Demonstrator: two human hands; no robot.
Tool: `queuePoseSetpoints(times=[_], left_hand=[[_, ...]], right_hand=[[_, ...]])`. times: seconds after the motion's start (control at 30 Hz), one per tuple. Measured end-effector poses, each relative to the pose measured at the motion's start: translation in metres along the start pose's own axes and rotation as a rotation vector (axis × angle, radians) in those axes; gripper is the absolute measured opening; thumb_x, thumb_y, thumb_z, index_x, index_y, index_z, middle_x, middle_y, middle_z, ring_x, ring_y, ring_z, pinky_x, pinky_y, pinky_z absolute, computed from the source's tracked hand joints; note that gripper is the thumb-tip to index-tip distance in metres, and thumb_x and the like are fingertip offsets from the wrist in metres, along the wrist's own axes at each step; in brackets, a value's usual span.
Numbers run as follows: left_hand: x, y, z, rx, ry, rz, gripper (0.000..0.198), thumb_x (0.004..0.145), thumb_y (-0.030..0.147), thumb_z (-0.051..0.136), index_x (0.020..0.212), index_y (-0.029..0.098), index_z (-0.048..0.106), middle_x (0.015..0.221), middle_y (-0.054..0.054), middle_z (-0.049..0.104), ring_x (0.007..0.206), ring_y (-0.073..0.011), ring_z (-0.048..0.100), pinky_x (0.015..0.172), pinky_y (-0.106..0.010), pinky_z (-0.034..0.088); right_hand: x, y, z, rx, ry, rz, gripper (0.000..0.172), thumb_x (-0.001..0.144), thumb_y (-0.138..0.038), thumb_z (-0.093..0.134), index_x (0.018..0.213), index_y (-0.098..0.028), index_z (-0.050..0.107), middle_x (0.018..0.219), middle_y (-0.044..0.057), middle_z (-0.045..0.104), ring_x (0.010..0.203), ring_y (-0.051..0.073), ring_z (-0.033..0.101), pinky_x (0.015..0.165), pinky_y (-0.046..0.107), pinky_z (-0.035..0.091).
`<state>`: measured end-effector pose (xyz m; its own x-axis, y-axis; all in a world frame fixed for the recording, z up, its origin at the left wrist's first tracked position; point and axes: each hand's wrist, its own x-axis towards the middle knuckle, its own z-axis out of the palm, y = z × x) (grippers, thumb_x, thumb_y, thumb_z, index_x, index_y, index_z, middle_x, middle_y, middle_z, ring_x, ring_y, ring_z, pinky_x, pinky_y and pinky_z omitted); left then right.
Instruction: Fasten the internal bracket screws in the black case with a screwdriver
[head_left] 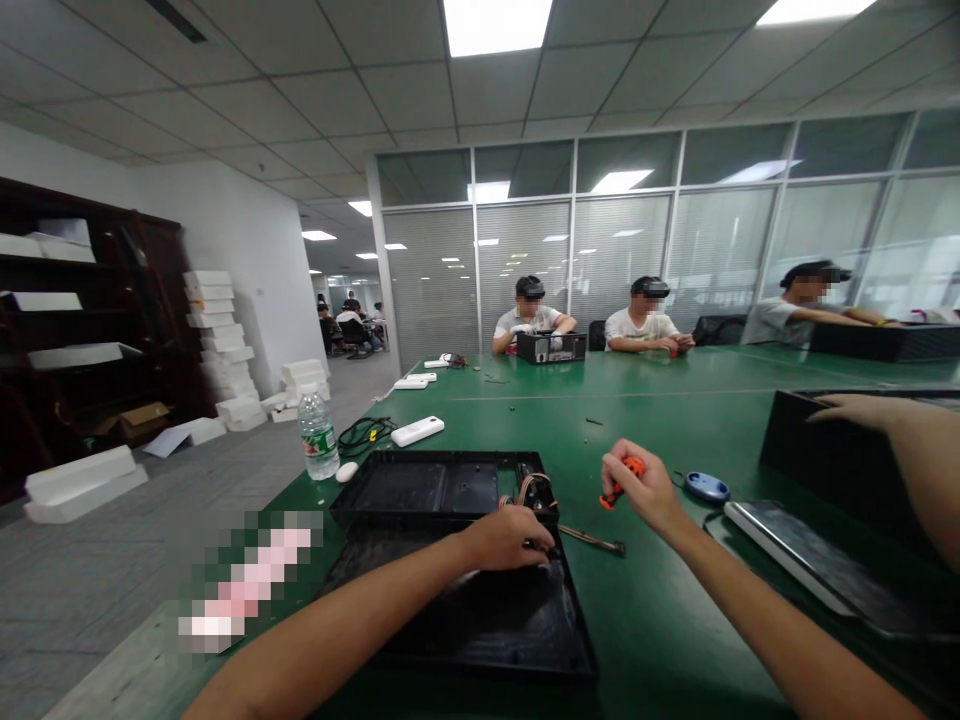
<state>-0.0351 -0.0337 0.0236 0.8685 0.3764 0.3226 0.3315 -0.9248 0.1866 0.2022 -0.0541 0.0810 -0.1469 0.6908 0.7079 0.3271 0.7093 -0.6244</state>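
Note:
A black plastic computer case (525, 625) lies opened in front of me, its back section (420, 487) holding a bundle of thin wires (534, 490). My left hand (510, 540) reaches over the case near its right side, its fingers curled down by the wires; whatever they pinch is dark and mostly hidden. Off to the right, above the green table, my right hand (637, 480) is closed round an orange-and-black tool (611, 497) that looks like a screwdriver. A wire lead (600, 543) sticks out past the case onto the table.
A water bottle (319, 440), black cable (365, 435) and white power strip (418, 431) stand beyond the case. To the right are a blue oval object (706, 487), a flat silver-edged device (795, 550) and a black box (795, 440) with a neighbour's hand (855, 410) on it. Several people sit opposite.

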Motion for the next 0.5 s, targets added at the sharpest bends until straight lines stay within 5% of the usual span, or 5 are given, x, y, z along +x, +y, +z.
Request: queuePoseSetpoints(times=[0.13,0.27,0.37,0.5], left_hand=[[-0.018,0.007,-0.023,0.22,-0.15,0.222,0.014,0.083,0.019,0.051,0.076,0.018,0.063,0.074,-0.005,0.064,0.077,-0.0163,0.058,0.079,-0.027,0.042],[-0.041,0.011,-0.045,0.298,-0.237,0.243,0.02,0.086,0.03,0.051,0.073,0.018,0.061,0.074,-0.006,0.064,0.075,-0.0171,0.057,0.077,-0.028,0.043],[-0.054,-0.003,-0.063,0.311,-0.167,0.108,0.023,0.088,0.034,0.047,0.088,0.017,0.062,0.093,-0.008,0.064,0.088,-0.0189,0.057,0.083,-0.029,0.041],[-0.068,-0.047,-0.078,0.216,-0.084,-0.208,0.025,0.088,0.033,0.047,0.098,0.015,0.062,0.101,-0.008,0.062,0.094,-0.0183,0.056,0.086,-0.027,0.04]], right_hand=[[0.003,-0.016,-0.006,-0.386,-0.313,-0.251,0.032,0.08,-0.043,0.056,0.061,-0.019,0.05,0.059,0.001,0.053,0.056,0.014,0.049,0.056,0.027,0.038],[-0.025,-0.046,0.008,-0.489,-0.706,-0.369,0.02,0.088,-0.034,0.046,0.09,-0.019,0.059,0.083,0.004,0.062,0.069,0.015,0.056,0.062,0.026,0.038],[-0.065,-0.061,0.028,-0.543,-0.79,-0.399,0.019,0.09,-0.032,0.044,0.095,-0.021,0.059,0.082,0.003,0.064,0.073,0.015,0.058,0.062,0.026,0.037],[-0.107,-0.055,0.055,-0.721,-0.666,-0.433,0.039,0.075,-0.058,0.056,0.073,-0.019,0.058,0.069,0.003,0.062,0.062,0.018,0.056,0.049,0.028,0.031]])
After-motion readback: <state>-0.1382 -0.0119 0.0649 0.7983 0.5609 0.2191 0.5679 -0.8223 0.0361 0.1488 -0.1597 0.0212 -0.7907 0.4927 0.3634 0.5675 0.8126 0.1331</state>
